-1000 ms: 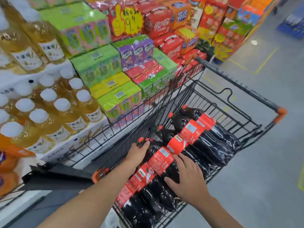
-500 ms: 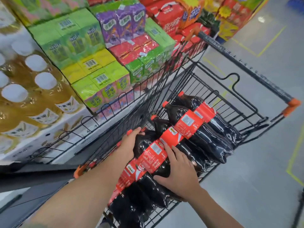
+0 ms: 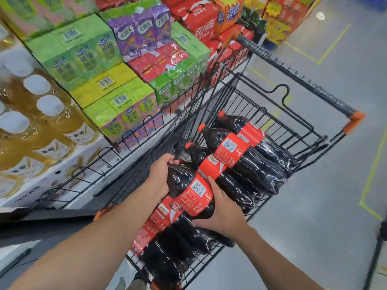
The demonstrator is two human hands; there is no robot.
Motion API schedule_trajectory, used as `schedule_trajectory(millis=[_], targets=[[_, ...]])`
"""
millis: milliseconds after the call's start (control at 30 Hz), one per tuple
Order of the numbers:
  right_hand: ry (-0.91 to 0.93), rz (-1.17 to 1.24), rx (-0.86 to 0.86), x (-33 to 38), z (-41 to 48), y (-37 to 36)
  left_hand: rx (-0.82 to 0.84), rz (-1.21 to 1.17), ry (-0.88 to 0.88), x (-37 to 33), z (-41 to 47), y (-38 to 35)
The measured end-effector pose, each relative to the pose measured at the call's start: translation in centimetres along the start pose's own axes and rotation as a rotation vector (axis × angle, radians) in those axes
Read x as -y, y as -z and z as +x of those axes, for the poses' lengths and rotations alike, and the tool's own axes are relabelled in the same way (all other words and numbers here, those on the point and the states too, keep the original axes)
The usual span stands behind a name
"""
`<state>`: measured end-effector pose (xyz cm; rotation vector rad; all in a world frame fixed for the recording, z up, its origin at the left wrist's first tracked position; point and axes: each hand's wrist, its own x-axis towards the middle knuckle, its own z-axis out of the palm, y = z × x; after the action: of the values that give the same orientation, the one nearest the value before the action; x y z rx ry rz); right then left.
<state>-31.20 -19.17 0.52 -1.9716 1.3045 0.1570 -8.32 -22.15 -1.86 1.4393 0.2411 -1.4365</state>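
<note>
As head cam sees it, risk 1: cola bottle (image 3: 188,191) is smooth, round plastic & prob heavy; if R hand (image 3: 222,212) slackens, the fat end could drop onto the other bottles (image 3: 251,164) or the cart (image 3: 297,76) wire.
Risk 2: L hand (image 3: 159,176) sits close to the cart's side mesh; swinging the neck end that way could knock knuckles or snag on the wire.
Risk 3: cart stands right by the shelf (image 3: 125,97) of drink cartons; a wide lift w/ the neck leading might bump them.
Bottle look: big, dark cola, red label w/ barcode & small print facing up; cap hidden under L hand.
Bottle place: in the cart's near half, lying tilted, resting on or just above more bottles (image 3: 167,258) below it, neck toward the shelf side.
L hand: fingers curled over the bottle's shoulder/neck, grasping it.
R hand: cupped round the bottle's lower body from the side & beneath, thumb up along the label edge, grasping it too.
Judgement: looks like a two-hand lift or reposition of this one bottle.
</note>
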Motion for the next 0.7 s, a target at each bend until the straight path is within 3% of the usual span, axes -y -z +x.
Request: schedule_trajectory(millis=[367, 700], targets=[[0.130, -0.002, -0.153, 2.4, -1.8, 2.1, 0.095, -0.029, -0.149, -3.3, -5.9, -1.1], [0.330, -0.042, -0.371, 9.7, -2.6, 9.6, 0.188, -0.051, -0.524, -12.4, -16.2, -2.8]])
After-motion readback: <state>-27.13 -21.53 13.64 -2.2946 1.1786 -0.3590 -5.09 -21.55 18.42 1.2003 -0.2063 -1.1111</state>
